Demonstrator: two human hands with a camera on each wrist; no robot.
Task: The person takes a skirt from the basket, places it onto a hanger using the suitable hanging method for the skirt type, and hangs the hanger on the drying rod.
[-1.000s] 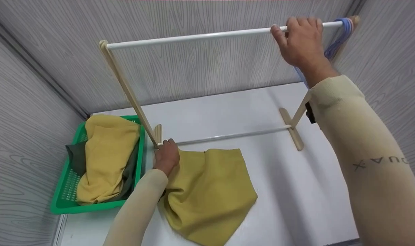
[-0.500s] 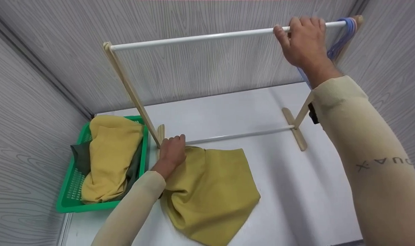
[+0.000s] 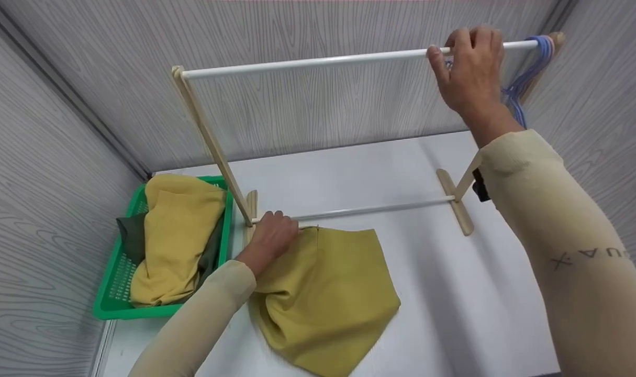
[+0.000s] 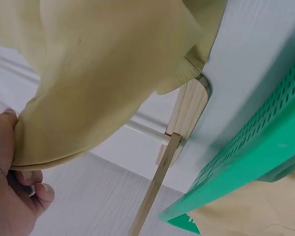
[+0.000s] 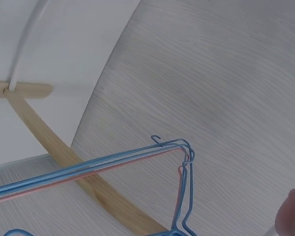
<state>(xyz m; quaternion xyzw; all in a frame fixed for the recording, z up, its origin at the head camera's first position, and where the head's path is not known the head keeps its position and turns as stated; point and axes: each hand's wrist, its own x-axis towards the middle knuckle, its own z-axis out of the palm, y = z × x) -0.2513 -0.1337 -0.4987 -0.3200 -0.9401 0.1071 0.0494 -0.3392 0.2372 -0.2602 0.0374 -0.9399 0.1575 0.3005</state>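
A mustard-yellow garment (image 3: 333, 293) with stitched edges lies on the white table, its near left part folded. My left hand (image 3: 273, 235) pinches its upper left edge; in the left wrist view the thumb and fingers meet around the fabric (image 4: 78, 88). High at the right, my right hand (image 3: 475, 73) is curled over the white top rail (image 3: 307, 62) of a wooden rack. A bit of blue shows beside its thumb. To its right hang blue and pink hangers (image 3: 543, 50), seen closer in the right wrist view as thin hangers (image 5: 113, 162).
At the left stands a green basket (image 3: 227, 230) holding yellow cloth (image 3: 181, 235) and dark green cloth (image 3: 132, 235). The rack's left post (image 3: 213, 141), right foot (image 3: 456, 204) and lower bar (image 3: 370, 208) stand behind the garment. Wood-grain walls (image 3: 323, 115) enclose the table.
My left hand has slid rightward along the garment's upper edge. The right hand's fingers have shifted slightly on the rail, and the hangers beside it have swung. The head view has shifted slightly.
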